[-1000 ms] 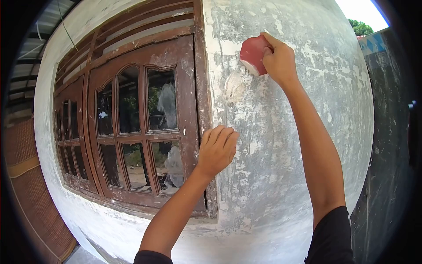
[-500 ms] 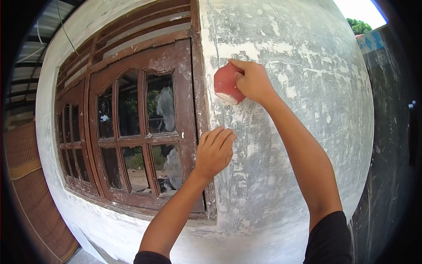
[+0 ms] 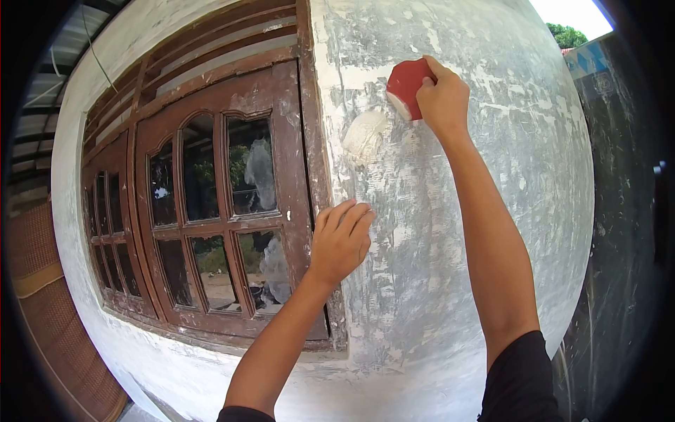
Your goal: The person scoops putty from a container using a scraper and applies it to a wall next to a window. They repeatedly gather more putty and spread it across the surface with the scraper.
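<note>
My right hand (image 3: 444, 98) pinches a red flexible putty scraper (image 3: 408, 86) against the upper wall, right of the window. Whitish putty coats the scraper's lower left edge. A thick cream smear of putty (image 3: 365, 135) lies on the wall just to its lower left. Lower down, my left hand (image 3: 341, 239) rests with its palm side toward the wall beside the window frame (image 3: 320, 141). Its fingers are slightly bent and a little apart; its palm is hidden, and nothing shows in it.
The grey wall (image 3: 436, 281) is patchy with white filler. To the left is a brown wooden window (image 3: 211, 169) with glass panes and slats above. A woven brown screen (image 3: 63, 316) hangs at far left, and a dark panel (image 3: 619, 211) stands at right.
My right hand has moved up and to the right with the scraper, which has turned. The putty smear now shows where the scraper was. My left hand stays almost in place.
</note>
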Tool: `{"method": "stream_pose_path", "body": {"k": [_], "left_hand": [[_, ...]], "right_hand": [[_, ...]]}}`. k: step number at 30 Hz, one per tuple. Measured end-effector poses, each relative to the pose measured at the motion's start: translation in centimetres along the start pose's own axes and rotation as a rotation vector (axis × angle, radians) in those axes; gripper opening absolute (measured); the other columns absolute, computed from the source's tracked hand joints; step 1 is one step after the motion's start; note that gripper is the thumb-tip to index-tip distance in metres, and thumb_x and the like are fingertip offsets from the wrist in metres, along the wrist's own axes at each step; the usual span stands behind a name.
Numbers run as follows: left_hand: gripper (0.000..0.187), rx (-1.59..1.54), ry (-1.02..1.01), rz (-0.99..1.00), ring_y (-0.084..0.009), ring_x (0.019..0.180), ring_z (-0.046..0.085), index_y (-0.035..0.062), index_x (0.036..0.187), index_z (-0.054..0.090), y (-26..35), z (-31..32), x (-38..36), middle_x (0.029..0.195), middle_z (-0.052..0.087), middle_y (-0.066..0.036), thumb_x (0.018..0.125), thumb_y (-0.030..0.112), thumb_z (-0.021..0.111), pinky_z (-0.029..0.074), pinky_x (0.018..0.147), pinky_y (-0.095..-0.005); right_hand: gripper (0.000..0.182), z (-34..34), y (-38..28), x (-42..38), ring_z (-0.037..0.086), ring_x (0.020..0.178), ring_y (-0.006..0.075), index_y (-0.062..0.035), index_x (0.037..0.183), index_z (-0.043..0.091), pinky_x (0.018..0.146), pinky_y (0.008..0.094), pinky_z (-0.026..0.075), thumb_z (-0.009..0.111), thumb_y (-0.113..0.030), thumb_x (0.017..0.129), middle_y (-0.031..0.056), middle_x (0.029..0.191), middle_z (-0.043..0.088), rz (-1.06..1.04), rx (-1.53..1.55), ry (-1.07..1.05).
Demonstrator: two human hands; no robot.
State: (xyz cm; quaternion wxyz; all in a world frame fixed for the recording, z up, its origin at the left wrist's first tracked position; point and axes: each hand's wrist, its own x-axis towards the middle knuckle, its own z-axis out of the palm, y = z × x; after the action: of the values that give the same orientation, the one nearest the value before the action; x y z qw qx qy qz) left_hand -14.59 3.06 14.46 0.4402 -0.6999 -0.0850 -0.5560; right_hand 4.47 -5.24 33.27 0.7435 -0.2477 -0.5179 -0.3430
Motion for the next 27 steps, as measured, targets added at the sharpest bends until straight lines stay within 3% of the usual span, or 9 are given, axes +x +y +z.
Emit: {"method": "stream_pose_path", "body": {"k": [4,5,10,14,17,21,24,25,27], "left_hand": [[0.035,0.003,0.002,-0.014,-0.0258,0.116,0.055,0.0084,0.112,0.065,0.0,0.0,0.0,0.118,0.061,-0.004,0.077,0.007,0.062,0.04,0.095,-0.0414],[0.035,0.005,-0.002,-0.013,-0.026,0.116,0.055,0.0085,0.112,0.065,0.1,0.0,0.0,0.118,0.061,-0.004,0.077,0.007,0.062,0.04,0.095,-0.0413],[0.035,0.005,0.008,-0.011,-0.0264,0.116,0.055,0.0086,0.111,0.065,0.1,-0.1,0.1,0.118,0.061,-0.004,0.076,0.007,0.061,0.04,0.095,-0.0413],[0.035,0.01,0.003,-0.013,-0.0264,0.116,0.055,0.0084,0.111,0.065,0.3,-0.1,0.2,0.118,0.061,-0.005,0.076,0.007,0.06,0.04,0.095,-0.0414],[0.035,0.017,-0.006,-0.015,-0.0264,0.115,0.056,0.0084,0.11,0.065,0.3,-0.2,0.2,0.118,0.062,-0.005,0.076,0.007,0.06,0.04,0.095,-0.0414],[0.035,0.02,0.004,-0.017,-0.0265,0.115,0.056,0.0083,0.11,0.065,0.3,-0.1,0.2,0.118,0.062,-0.005,0.075,0.007,0.06,0.04,0.095,-0.0414],[0.035,0.021,0.008,-0.015,-0.0264,0.115,0.056,0.0083,0.11,0.066,0.5,-0.1,0.2,0.118,0.062,-0.005,0.075,0.007,0.06,0.04,0.095,-0.0414],[0.035,0.021,0.006,-0.016,-0.0265,0.115,0.056,0.0082,0.11,0.066,0.5,-0.1,0.2,0.118,0.062,-0.005,0.075,0.007,0.06,0.039,0.095,-0.0414],[0.035,0.019,0.0,-0.011,-0.0266,0.116,0.056,0.0081,0.109,0.066,0.4,-0.2,0.2,0.118,0.062,-0.005,0.075,0.007,0.06,0.039,0.095,-0.0414]], "right_hand": [[0.039,0.9,-1.7,-4.0,0.068,0.094,0.0391,-0.004,0.121,0.066,0.086,0.0398,0.051,0.057,-0.002,0.083,0.026,0.099,0.068,-0.061,0.176,-0.359],[0.04,1.1,-1.2,-4.3,0.07,0.092,0.0283,-0.005,0.128,0.063,0.084,0.0359,0.052,0.055,-0.001,0.088,0.0231,0.102,0.071,-0.029,0.056,-0.458],[0.041,-1.7,2.4,-1.7,0.068,0.09,0.0391,-0.0031,0.122,0.066,0.082,0.0417,0.053,0.056,0.001,0.083,0.0283,0.099,0.067,0.004,0.055,0.116],[0.04,0.2,-1.8,-5.3,0.072,0.082,0.0277,-0.0041,0.127,0.064,0.077,0.0375,0.054,0.055,-0.001,0.087,0.0253,0.101,0.07,0.009,0.145,-0.324],[0.039,0.0,0.0,-4.9,0.066,0.094,0.0403,-0.0011,0.119,0.067,0.083,0.0426,0.052,0.056,-0.001,0.082,0.0301,0.1,0.066,0.133,0.031,-0.282],[0.04,-1.8,1.1,-3.3,0.066,0.089,0.0397,0.0018,0.12,0.065,0.081,0.0412,0.052,0.054,0.003,0.082,0.0259,0.097,0.067,-0.012,0.091,0.117],[0.041,-0.3,-2.2,-6.2,0.066,0.088,0.0398,-0.0019,0.121,0.066,0.083,0.0418,0.051,0.058,0.001,0.082,0.0245,0.095,0.067,-0.065,0.221,-0.238],[0.04,0.4,-1.7,-6.5,0.069,0.084,0.0276,-0.0057,0.127,0.064,0.081,0.0352,0.052,0.057,-0.001,0.088,0.022,0.099,0.07,-0.046,0.141,-0.384],[0.04,0.2,0.0,-6.0,0.07,0.089,0.029,-0.0053,0.126,0.064,0.081,0.0367,0.053,0.057,0.0,0.087,0.0231,0.099,0.07,0.056,0.025,-0.29]]}}
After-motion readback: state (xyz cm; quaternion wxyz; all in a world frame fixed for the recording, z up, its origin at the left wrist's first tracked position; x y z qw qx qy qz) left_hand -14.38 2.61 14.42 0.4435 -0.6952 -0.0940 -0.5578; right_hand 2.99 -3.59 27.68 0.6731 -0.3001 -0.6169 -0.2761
